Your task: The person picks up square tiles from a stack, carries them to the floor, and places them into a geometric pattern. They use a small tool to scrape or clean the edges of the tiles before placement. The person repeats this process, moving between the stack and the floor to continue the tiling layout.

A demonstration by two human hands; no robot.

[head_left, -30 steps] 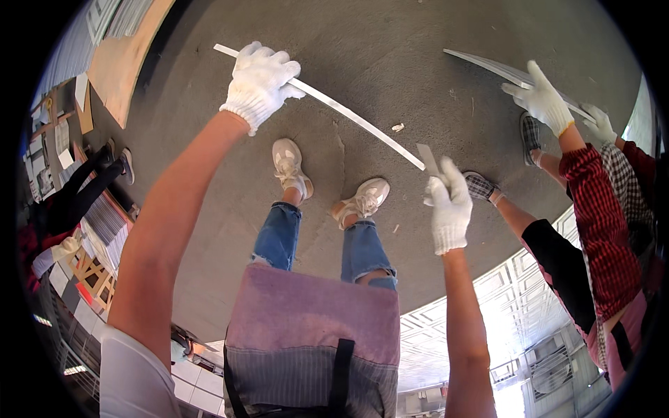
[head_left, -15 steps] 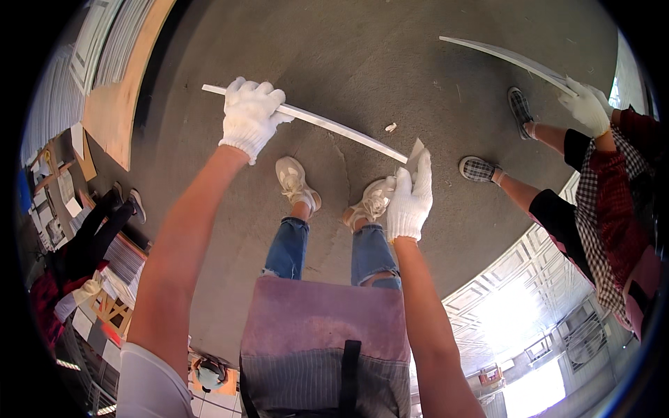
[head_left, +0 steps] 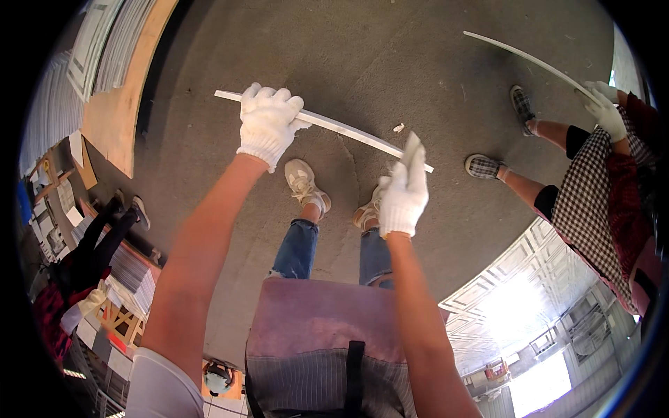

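- Pink cloth, joined to grey pinstripe lower down, is worn as an apron [head_left: 324,313] right up close, with jeans [head_left: 296,247] and pale shoes [head_left: 302,181] showing past it.
- Gloved left hand [head_left: 270,122] is wrapped around the left part of a white piece [head_left: 348,132], fingers curled over the top.
- That piece is held crosswise above the floor [head_left: 341,230]; whether it's a narrow strip or a panel seen edge-on can't really be told.
- Flat, blade-like tool [head_left: 414,146] is gripped in the gloved right hand [head_left: 404,198] and lined up across the piece near its right end; actual contact can't be confirmed.
- Progress-wise, it looks mid-job: piece held, tool at its edge. How much has been done or is left can't be judged, tbh.
- One pale scrap [head_left: 398,127] is seen lying beyond.
- Off right, another thin piece [head_left: 523,54] is held in a co-worker's gloved hands [head_left: 610,120].
- Over left, panels [head_left: 125,49] are stacked by a wooden board [head_left: 111,129].
- No brands, labels or writing can be made out.
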